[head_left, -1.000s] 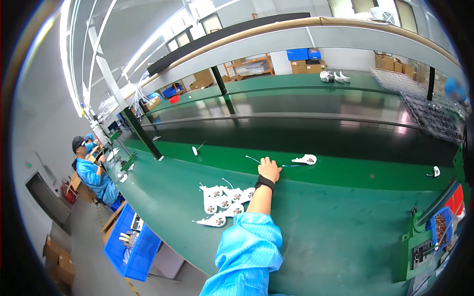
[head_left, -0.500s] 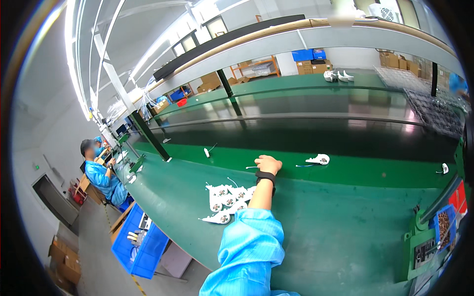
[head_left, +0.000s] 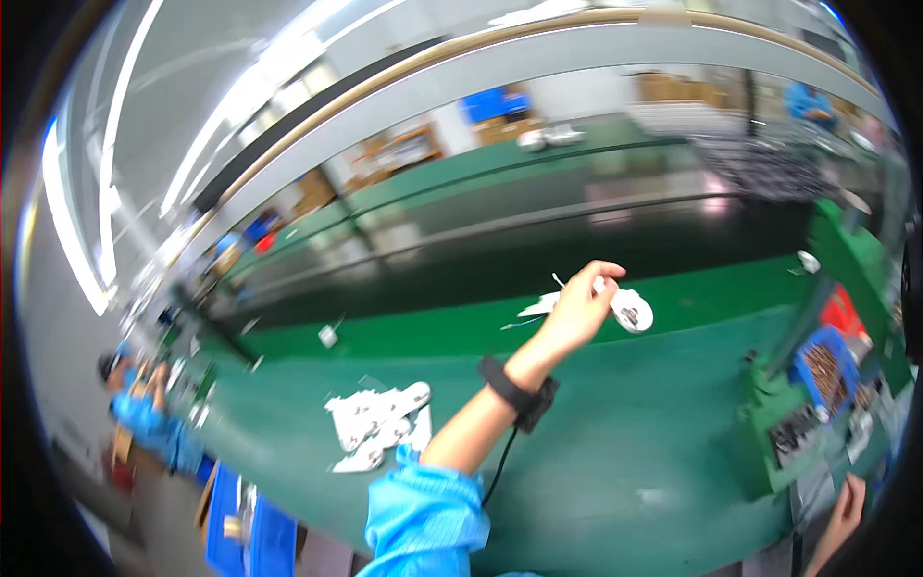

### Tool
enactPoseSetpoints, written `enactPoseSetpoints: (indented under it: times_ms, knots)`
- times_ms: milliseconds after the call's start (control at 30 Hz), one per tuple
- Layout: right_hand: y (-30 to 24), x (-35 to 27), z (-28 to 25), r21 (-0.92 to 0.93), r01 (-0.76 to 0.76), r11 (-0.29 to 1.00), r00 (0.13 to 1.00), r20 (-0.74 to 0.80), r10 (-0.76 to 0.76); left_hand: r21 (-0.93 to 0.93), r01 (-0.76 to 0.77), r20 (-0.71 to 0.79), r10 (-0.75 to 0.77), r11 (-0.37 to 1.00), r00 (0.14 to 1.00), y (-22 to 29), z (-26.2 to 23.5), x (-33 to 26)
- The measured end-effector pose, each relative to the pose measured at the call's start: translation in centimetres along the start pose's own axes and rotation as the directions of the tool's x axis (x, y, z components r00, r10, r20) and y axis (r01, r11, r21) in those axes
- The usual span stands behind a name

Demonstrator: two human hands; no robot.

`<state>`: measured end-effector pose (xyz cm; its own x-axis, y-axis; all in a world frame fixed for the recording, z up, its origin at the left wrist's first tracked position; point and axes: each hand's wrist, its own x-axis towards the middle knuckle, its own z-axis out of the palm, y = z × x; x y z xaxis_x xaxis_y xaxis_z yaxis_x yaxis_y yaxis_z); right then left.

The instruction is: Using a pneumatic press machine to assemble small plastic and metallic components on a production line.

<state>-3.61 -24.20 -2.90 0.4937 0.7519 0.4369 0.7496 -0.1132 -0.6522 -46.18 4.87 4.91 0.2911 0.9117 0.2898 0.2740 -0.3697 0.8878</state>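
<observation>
We're carrying a round-ended white part (head_left: 633, 311), grasped in our left hand (head_left: 582, 305), rightward past another piece (head_left: 542, 304) near the bench's (head_left: 615, 462) far edge, so pickup is looking complete. Our right hand (head_left: 847, 506) is appearing toward the right edge (its grip we can't tell).

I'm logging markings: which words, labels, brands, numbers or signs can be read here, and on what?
None can be read.
White part in the left hand: any marking is too blurred.
Cardboard boxes at the back: too small and blurred.
Blue bin at right: no readable text.
</observation>
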Motion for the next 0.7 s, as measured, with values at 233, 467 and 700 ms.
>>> enactPoseSetpoints:
  times_ms: [233,467,700]
  knots:
    - [-4.0,-1.6,-2.5,0.061,0.035,0.998,0.972,-0.235,-0.019,-0.527,-0.066,0.182,0.189,0.847,0.965,9.4,19.2,-1.4]
    - [-3.8,-5.3,-6.2,-0.036,-0.080,0.996,0.933,-0.355,0.062,-0.607,0.114,0.251,0.054,0.786,0.967,9.4,26.0,-3.4]
    - [-2.2,-8.9,-3.5,0.161,-0.315,0.935,0.870,-0.346,0.352,-0.199,-0.256,0.118,0.282,0.946,0.952,8.7,26.7,-4.2]
